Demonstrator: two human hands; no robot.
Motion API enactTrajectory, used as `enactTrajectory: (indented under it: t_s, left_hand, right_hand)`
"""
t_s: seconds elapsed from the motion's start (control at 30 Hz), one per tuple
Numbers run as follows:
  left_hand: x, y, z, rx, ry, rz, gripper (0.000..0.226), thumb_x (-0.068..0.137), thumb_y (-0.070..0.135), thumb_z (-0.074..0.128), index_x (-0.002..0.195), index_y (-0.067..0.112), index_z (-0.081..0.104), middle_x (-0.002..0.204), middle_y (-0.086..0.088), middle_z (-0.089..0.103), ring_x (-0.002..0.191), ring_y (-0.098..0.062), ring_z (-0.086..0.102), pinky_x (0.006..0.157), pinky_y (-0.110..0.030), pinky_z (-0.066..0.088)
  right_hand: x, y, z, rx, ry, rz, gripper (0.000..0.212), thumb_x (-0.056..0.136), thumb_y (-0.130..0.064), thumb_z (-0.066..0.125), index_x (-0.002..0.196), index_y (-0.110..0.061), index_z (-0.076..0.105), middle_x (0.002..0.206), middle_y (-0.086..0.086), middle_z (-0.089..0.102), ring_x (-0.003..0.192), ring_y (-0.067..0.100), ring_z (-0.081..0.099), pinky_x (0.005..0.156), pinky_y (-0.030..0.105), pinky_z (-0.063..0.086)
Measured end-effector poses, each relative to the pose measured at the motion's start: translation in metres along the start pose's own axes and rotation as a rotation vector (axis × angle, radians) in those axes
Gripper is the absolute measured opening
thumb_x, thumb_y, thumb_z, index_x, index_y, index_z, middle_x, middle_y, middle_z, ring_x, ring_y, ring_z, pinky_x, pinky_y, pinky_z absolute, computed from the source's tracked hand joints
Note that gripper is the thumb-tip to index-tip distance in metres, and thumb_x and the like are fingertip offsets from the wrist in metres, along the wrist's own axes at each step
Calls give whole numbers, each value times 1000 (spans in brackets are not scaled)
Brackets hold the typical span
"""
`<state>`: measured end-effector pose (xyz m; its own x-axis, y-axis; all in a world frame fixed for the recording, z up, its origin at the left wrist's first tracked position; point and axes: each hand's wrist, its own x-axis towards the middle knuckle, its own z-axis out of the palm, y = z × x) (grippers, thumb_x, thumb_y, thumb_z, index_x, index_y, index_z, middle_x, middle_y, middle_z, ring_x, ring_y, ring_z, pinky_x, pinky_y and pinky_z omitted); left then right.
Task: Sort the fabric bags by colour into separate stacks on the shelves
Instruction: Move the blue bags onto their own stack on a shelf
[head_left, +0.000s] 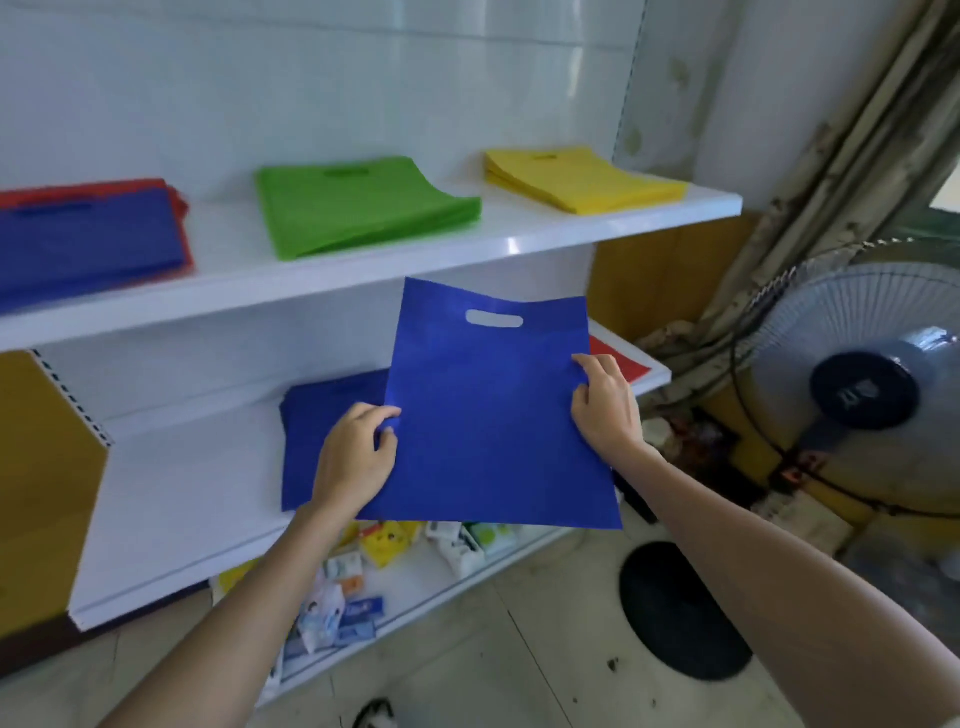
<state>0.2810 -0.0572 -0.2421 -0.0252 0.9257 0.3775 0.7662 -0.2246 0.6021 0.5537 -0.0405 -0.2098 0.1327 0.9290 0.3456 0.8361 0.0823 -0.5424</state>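
Blue bag held in both my hands

My left hand (356, 457) and right hand (605, 402) pinch the side edges of a blue bag (493, 415), held flat above the middle shelf (182, 493), over a blue stack (322, 415). On the upper shelf (363, 270) lie a green stack (358, 208) and a yellow stack (576, 179).

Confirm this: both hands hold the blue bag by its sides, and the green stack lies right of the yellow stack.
Wrong side: the head view shows the green stack left of the yellow stack. The left hand and right hand do hold the blue bag by its sides.
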Motion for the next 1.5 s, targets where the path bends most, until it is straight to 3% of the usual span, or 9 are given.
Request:
enactTrajectory:
  t_s: [0.13,0.33,0.5,0.73,0.87,1.0,1.13,1.3,1.5]
  left_hand:
    - [-17,-24,42,8,-110,-40,29,91,6,50,116,8,62,115,-7,58,100,-21,56,80,-22,39]
    - [-13,-87,82,44,-170,-153,29,91,5,50,118,8,61,114,-9,58,94,-21,55,75,-24,39]
    - [4,-156,94,126,-147,-226,30,90,2,51,118,5,61,111,-11,59,101,-29,54,83,-30,41]
    - [42,-254,94,251,-90,-297,33,87,-1,52,119,2,61,114,-18,58,105,-36,53,91,-41,42]
    - [58,-292,100,301,-92,-331,37,89,4,51,126,4,55,123,-20,53,112,-36,48,95,-44,42]
    - [62,-314,109,353,-146,-374,41,94,13,47,134,5,48,132,-19,45,122,-36,40,103,-40,34]
    - [72,-320,112,359,-161,-482,42,97,25,42,138,18,44,137,-16,35,127,-32,31,106,-37,29]
    - [70,-299,88,322,-118,-444,38,95,21,45,132,17,51,131,-19,40,122,-33,39,104,-37,33]
    - [60,-238,41,267,-99,-351,31,91,15,50,120,12,59,122,-17,48,113,-32,49,96,-38,41]
  right_hand:
    - [-16,35,32,-37,-77,80,42,94,-7,37,136,-7,42,135,6,42,110,30,52,88,41,45]
    - [0,53,113,-9,-170,113,41,96,-4,36,136,-7,43,137,7,41,117,25,46,88,32,40]
    - [32,47,207,-3,-247,65,40,96,-2,36,135,-5,44,136,10,43,110,32,52,84,41,46]
    - [80,14,327,97,-295,-25,39,94,-3,38,132,-2,47,134,12,45,110,33,53,89,40,45]
    - [108,-2,372,17,-345,-163,52,90,-6,42,141,-2,35,145,10,35,129,28,36,100,38,37]
    - [125,-7,406,-202,-469,-219,60,93,-13,40,148,-8,16,155,4,13,136,27,20,105,39,28]
    - [133,-11,422,-389,-595,-95,52,97,-17,36,146,-17,21,154,10,10,137,33,14,106,45,26]
    - [119,-23,396,-295,-422,-94,42,94,-11,37,136,-12,38,138,16,36,124,32,32,97,41,33]
    - [93,-47,316,-158,-355,-178,43,90,-5,38,133,-5,42,132,15,46,118,31,42,93,40,42]
